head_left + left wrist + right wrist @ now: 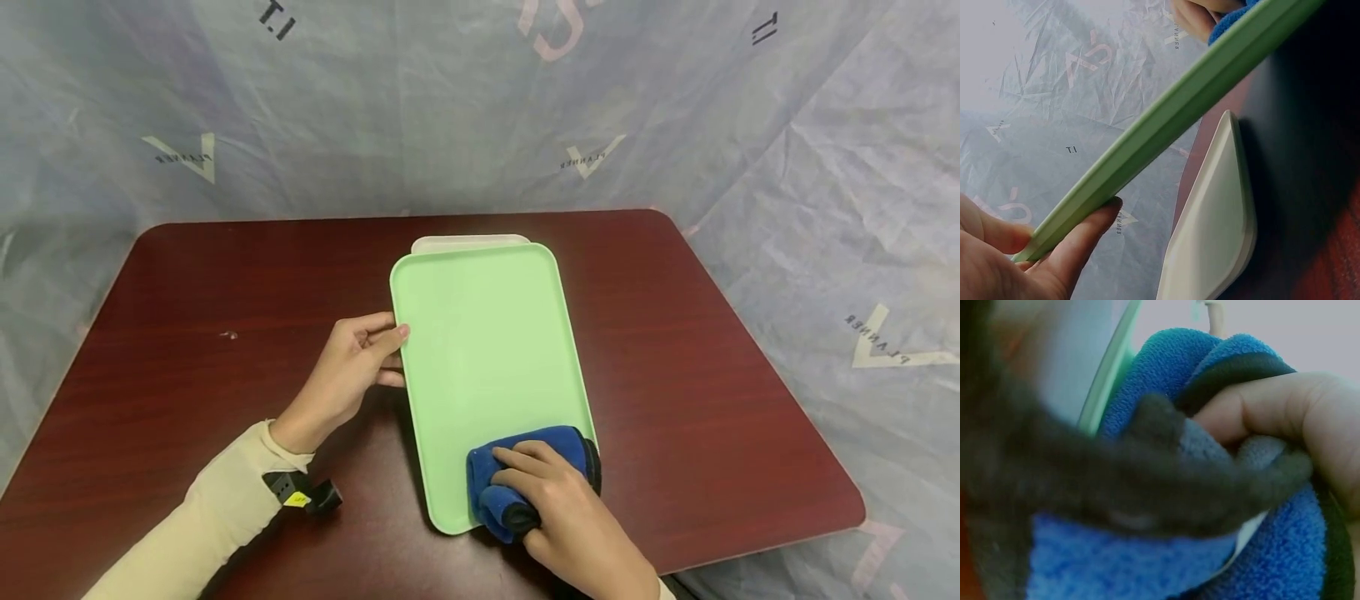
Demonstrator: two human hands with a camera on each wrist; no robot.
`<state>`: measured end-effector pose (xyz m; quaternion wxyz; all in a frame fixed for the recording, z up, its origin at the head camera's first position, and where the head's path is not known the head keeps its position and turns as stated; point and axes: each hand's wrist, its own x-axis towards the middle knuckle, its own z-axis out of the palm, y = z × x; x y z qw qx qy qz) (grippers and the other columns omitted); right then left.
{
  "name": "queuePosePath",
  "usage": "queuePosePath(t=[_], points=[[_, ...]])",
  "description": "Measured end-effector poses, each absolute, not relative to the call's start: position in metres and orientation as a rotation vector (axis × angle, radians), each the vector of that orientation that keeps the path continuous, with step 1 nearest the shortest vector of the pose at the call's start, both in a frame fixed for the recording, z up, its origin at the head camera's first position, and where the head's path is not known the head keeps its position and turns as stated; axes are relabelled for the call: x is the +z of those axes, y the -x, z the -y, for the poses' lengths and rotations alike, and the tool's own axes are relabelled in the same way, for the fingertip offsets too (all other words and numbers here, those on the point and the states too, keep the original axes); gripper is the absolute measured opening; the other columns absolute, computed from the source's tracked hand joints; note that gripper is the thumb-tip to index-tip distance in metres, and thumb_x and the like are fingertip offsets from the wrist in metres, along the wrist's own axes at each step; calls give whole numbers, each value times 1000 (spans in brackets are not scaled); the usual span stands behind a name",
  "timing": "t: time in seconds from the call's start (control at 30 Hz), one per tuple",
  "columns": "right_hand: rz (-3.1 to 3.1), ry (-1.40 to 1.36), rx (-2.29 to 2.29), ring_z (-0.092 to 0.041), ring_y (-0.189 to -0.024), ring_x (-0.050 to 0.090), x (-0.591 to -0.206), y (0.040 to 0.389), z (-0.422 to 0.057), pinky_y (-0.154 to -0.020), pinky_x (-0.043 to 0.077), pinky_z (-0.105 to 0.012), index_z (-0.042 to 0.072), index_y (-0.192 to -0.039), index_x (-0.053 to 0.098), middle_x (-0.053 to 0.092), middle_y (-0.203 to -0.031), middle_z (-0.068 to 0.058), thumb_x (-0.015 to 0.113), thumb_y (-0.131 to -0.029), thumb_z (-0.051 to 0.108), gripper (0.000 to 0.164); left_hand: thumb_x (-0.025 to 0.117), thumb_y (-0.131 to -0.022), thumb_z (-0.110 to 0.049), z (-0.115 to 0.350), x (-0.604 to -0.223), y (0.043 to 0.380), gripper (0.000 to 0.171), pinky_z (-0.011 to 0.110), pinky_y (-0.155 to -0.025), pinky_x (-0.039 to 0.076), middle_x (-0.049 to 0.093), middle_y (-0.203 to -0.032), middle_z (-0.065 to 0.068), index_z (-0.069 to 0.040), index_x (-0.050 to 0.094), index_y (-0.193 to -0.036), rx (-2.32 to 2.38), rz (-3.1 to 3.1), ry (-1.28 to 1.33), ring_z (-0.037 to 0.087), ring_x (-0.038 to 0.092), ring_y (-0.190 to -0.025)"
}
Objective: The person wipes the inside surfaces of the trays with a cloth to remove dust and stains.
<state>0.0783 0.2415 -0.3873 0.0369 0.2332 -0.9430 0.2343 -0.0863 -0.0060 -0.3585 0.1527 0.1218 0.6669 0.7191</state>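
A light green tray (483, 350) with rounded corners is lifted above the table, tilted in the left wrist view. My left hand (348, 371) grips its left edge, thumb over the rim and fingers under it. Over the tray's near right corner, my right hand (558, 500) holds a bunched blue cloth (487, 457) with black edging against the surface. In the right wrist view the folded cloth (1166, 369) fills most of the picture, with fingers curled into it. A cream tray (1210, 219) lies on the table beneath the green one, mostly hidden by it from the head.
The dark red-brown table (697, 392) has rounded corners. Grey printed sheeting (480, 125) hangs behind it and along the right side. A small clear speck (229, 334) lies on the left of the table. A black strap device (303, 490) sits on the left wrist.
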Motion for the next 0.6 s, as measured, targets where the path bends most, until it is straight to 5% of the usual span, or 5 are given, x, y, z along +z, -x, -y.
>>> queuePosePath(t=[0.6], points=[[2806, -969, 613, -16, -122, 54, -387, -69, -204, -98, 50, -37, 13, -112, 73, 63, -131, -2, 61, -61, -8, 56, 53, -104, -11, 12, -354, 87, 28, 38, -65, 61, 74, -99, 16, 6, 61, -125, 2047, -1917, -375, 23, 74, -81]])
